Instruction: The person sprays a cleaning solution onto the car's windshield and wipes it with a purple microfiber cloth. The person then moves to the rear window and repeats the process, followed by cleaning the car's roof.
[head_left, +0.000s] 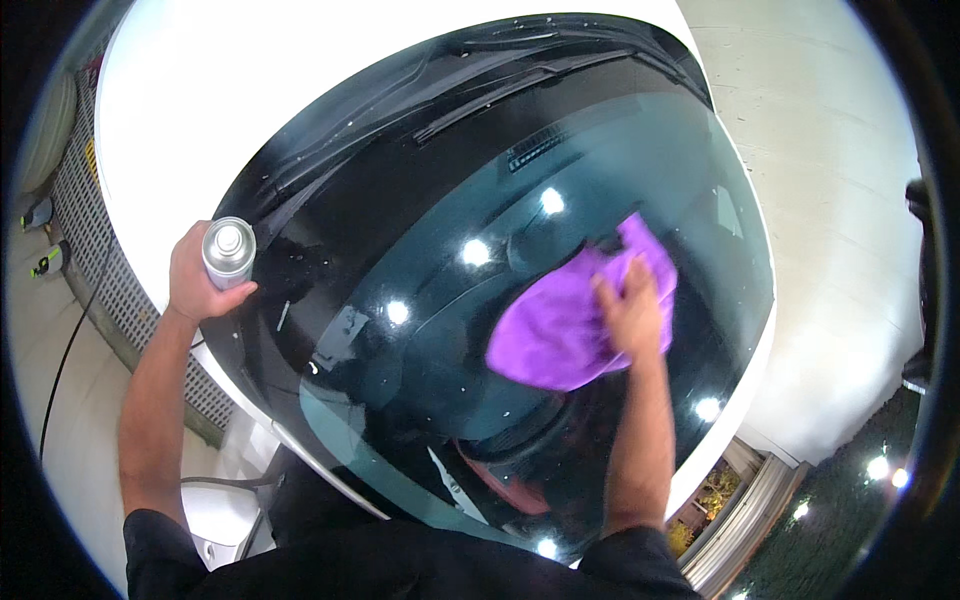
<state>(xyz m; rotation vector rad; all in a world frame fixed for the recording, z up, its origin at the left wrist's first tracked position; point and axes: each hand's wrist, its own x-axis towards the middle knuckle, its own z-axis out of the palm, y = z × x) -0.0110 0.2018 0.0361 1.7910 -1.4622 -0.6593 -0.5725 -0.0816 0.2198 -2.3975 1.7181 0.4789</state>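
Note:
My left hand (193, 279) grips a metal aerosol can (229, 251) with a white nozzle, at the lower left corner of the windshield beside the white hood. Spread under my right hand (634, 315) is a purple cloth (551, 322), pressed against the dark windshield glass (442, 360) of a white car. The fingers and thumb lie over the cloth, slightly blurred. Bright lamp reflections and small pale specks show on the glass. A white slip of paper (341, 334) shows at the glass near its left side.
Wiper arms (525, 86) lie along the windshield's far edge, below the white hood (225, 82). A white side mirror (217, 517) is close to my left elbow. On the floor at left are a metal drain grating (124, 251), a black hose (69, 360) and a pair of shoes (49, 260).

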